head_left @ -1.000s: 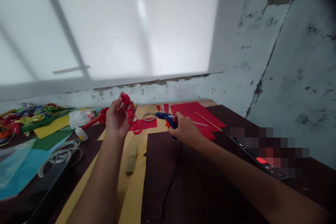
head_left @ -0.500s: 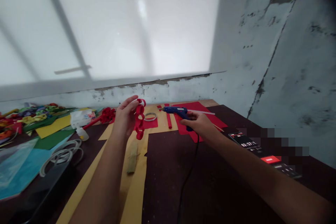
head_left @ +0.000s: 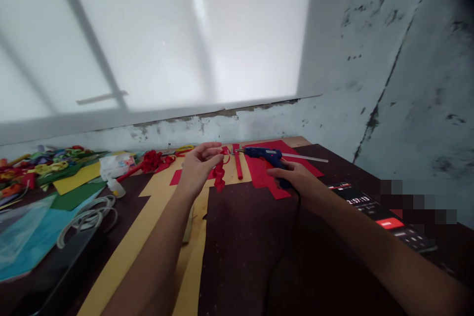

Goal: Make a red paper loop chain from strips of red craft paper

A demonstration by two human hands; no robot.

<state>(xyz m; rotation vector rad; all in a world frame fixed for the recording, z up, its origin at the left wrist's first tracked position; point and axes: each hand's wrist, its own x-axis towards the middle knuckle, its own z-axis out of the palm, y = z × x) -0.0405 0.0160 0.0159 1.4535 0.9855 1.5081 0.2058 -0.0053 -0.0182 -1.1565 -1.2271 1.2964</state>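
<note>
Red paper chain (head_left: pixel 219 174) pinched in left hand (head_left: pixel 198 168); right hand (head_left: pixel 292 177) seemingly clamps blue glue gun (head_left: pixel 267 157).

We see soft daylight from the frosted window (head_left: pixel 148 34) ahead, washed out with glare. The table (head_left: pixel 240 256) and forearms lie dim. Edges stretch and curve; the whole picture is slightly blurred.

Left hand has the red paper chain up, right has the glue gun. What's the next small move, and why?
Probably bring the glue gun nozzle left to the red paper chain. The left hand pinches the chain's top above the table, the right hand grips the gun, and its tip points at the chain across a gap.
</note>
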